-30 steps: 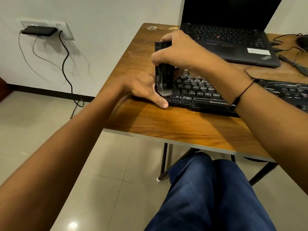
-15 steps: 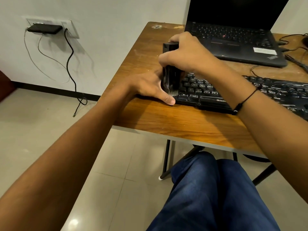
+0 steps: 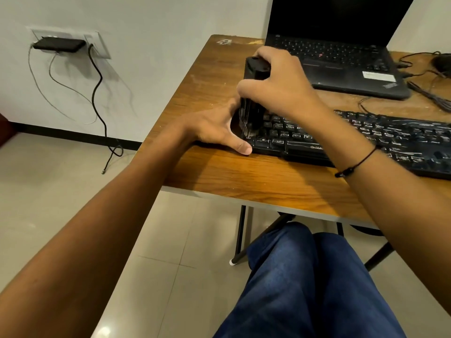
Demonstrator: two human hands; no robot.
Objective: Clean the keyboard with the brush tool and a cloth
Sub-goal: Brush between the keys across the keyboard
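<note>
My right hand (image 3: 280, 85) covers most of the brush tool (image 3: 253, 93), so I can't see how its far fingers lie. The bristles at the keys are blurred. My left hand (image 3: 214, 128) hides the keyboard (image 3: 366, 135) end it rests against, and the keyboard runs off the frame to the right of my right hand. Beyond that hand, the laptop (image 3: 341, 57) screen is cut off at the top. Most key legends are too smeared to read.

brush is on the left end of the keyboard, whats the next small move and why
Probably sweep the brush tool rightward along the key rows. The right hand holds it upright with the bristles on the left-end keys of the keyboard, the left hand braces that end, and the keys to the right look dusty.
</note>
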